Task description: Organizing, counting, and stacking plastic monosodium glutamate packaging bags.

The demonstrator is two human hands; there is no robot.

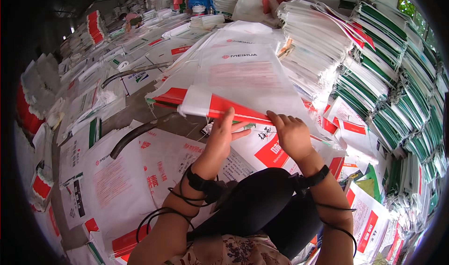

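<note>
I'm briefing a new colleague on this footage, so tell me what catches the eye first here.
First, the white sack with a red end at the centre, its red edge gripped by the left hand and the right hand. Next, the tall stacks of folded green-and-white sacks filling the right side. Flat printed sacks cover the floor on the left.

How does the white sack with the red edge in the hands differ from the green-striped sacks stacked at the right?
The white sack has a red band; the stacked sacks have green bands. It lies spread out singly, gripped by the left hand and right hand; the stacked sacks sit folded in bundles, untouched. Both are flat, empty and white.
</note>
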